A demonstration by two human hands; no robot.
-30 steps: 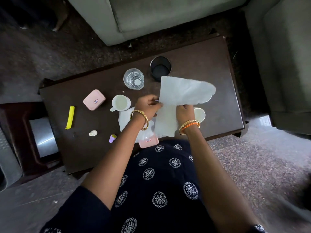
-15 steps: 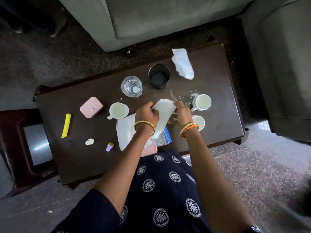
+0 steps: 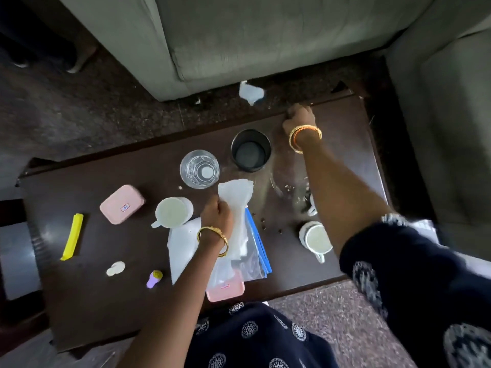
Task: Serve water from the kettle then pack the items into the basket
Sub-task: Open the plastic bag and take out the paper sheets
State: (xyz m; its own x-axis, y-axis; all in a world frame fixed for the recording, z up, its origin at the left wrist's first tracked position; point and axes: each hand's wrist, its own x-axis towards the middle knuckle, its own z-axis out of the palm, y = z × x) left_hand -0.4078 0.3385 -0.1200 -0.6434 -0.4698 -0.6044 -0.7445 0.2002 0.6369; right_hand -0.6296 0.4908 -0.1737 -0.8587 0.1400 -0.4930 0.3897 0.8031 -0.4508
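Note:
My left hand [image 3: 216, 216] is shut on a crumpled white tissue [image 3: 235, 192] above the middle of the dark wooden table [image 3: 87, 301]. My right hand [image 3: 299, 118] is stretched to the table's far edge, fingers curled, with nothing visible in them. A second white tissue [image 3: 251, 92] lies on the floor just beyond that edge. On the table stand a glass of water [image 3: 199, 169], a black cup [image 3: 251, 150] and two white mugs [image 3: 172, 212] [image 3: 316, 239]. I see neither a kettle nor a basket.
Two pink boxes [image 3: 122, 204] [image 3: 225, 288], a yellow clip [image 3: 72, 236], a purple cap [image 3: 154, 278], a zip bag with a blue edge [image 3: 256, 248] and white paper [image 3: 183, 245] lie on the table. A grey sofa [image 3: 239, 35] stands behind, an armchair [image 3: 451, 102] to the right.
My right hand let go of the tissue that both hands held and reached to the far edge. The other tissue went from the table's far side to the floor.

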